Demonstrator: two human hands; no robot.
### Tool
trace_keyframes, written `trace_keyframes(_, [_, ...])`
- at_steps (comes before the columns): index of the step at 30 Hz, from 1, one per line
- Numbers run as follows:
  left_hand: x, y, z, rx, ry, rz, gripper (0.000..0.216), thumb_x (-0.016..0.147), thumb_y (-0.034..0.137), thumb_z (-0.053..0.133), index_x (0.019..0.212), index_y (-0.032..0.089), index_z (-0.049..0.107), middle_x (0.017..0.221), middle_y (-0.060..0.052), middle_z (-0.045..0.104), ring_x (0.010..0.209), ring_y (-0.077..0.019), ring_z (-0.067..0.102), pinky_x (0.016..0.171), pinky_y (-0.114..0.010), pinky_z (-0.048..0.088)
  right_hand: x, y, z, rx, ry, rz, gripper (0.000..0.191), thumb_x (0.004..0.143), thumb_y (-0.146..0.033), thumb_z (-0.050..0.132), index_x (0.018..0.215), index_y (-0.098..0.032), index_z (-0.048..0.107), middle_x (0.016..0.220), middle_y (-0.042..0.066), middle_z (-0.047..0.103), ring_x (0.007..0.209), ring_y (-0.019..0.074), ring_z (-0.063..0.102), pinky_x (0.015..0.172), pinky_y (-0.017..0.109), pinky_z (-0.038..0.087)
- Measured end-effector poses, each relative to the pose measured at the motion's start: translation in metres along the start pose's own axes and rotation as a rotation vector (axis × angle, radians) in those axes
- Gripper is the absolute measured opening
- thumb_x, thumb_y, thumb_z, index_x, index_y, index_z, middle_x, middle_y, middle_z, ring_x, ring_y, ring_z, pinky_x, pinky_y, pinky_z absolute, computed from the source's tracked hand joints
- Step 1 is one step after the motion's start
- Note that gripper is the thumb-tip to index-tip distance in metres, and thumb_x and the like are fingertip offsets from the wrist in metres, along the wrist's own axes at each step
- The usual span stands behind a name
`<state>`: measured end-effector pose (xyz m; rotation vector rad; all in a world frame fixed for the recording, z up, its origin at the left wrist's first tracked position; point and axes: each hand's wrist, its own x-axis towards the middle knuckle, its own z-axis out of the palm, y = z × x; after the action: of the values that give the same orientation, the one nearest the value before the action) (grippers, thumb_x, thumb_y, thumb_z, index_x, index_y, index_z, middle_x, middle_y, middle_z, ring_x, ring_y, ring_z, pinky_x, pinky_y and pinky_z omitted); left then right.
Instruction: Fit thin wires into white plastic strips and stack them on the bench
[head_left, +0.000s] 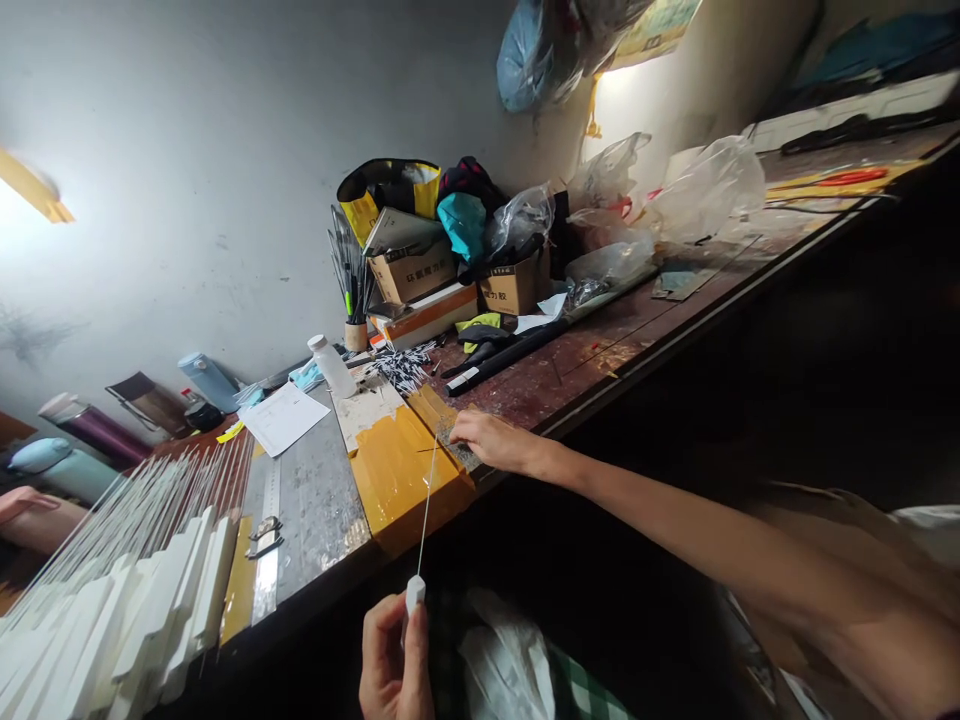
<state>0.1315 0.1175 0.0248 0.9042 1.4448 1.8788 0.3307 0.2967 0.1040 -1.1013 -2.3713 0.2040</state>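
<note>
My left hand (394,655) is below the bench edge, fingers closed round the small white end piece (414,592) of a thin pale rod (427,500). The rod runs up and away to my right hand (491,440). My right hand rests on a grey abrasive pad (459,452) at the bench's front edge, fingers pressed together on the rod's far tip. A yellow taped board (397,475) lies under the rod.
A row of white-ended rods (135,560) lies at the left beside a metal ruler (266,540) and a grey plate (319,495). A white bottle (332,367), paper sheet (283,417), loose black-and-white pieces (405,366), cardboard boxes (416,272) and plastic bags (697,190) crowd the back.
</note>
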Motion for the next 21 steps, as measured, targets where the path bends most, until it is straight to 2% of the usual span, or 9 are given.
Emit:
trace_keyframes(4, [-0.001,-0.006,-0.002,0.015,0.009,-0.033,0.035,0.061,0.045,0.08,0.079,0.018,0.067,0.076,-0.001,0.066,0.074,-0.0162,0.061,0.066,-0.021,0.047,-0.001,-0.007,-0.003,-0.087,-0.102,-0.123,0.035,0.074,0.009,0.049,0.087,-0.016,0.07,0.091,0.008,0.065,0.088,0.0202,0.057,0.077,0.029,0.044])
trace_keyframes(9, [-0.004,-0.014,-0.003,0.023,0.022,-0.047,0.036,0.061,0.045,0.08,0.08,0.018,0.067,0.076,-0.002,0.068,0.072,-0.0171,0.061,0.064,-0.022,0.047,-0.015,-0.026,-0.008,-0.176,-0.152,-0.176,0.027,0.08,0.003,0.047,0.085,-0.015,0.067,0.089,0.009,0.063,0.086,0.0217,0.055,0.076,0.031,0.043])
trace_keyframes(13, [-0.005,-0.021,-0.003,0.047,0.019,-0.039,0.037,0.061,0.048,0.079,0.08,0.018,0.067,0.075,-0.002,0.067,0.073,-0.0173,0.061,0.067,-0.023,0.046,-0.023,-0.031,0.0,-0.19,-0.131,-0.145,0.026,0.084,0.002,0.044,0.09,-0.015,0.063,0.095,0.01,0.06,0.091,0.022,0.056,0.079,0.031,0.044])
trace_keyframes(18, [-0.006,-0.021,-0.004,0.076,0.021,-0.02,0.04,0.061,0.051,0.077,0.079,0.017,0.067,0.072,-0.002,0.066,0.066,-0.0164,0.059,0.059,-0.022,0.045,-0.02,-0.024,0.004,-0.139,-0.083,-0.025,0.02,0.085,-0.004,0.05,0.103,-0.011,0.057,0.1,0.013,0.061,0.09,0.0228,0.06,0.077,0.032,0.046])
trace_keyframes(21, [-0.007,-0.018,-0.004,0.082,0.018,-0.021,0.04,0.06,0.052,0.078,0.078,0.017,0.067,0.073,-0.002,0.067,0.066,-0.0155,0.059,0.058,-0.021,0.046,-0.013,-0.02,-0.005,-0.088,-0.122,-0.031,0.007,0.087,-0.013,0.057,0.093,-0.014,0.061,0.091,0.007,0.066,0.083,0.0188,0.063,0.073,0.028,0.047])
